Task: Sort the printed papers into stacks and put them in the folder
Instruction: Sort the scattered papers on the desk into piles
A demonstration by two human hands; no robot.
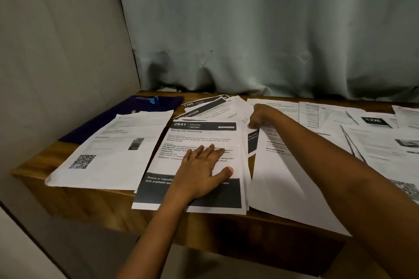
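Left hand (201, 171) lay flat, pressing the 2641 stack (204, 136); right hand (258, 116) pinched a loose sheet (276, 176), which could drag neighbouring papers off the counter (43, 158)

Left grip (201, 171) flat, right grip (260, 116) curled (pinching)

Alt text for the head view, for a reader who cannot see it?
A person's left hand presses flat on a sheet headed 2641 atop a stack, while the right hand pinches the top edge of a loose sheet beside it. More papers cover the wooden table; a dark folder lies back left.
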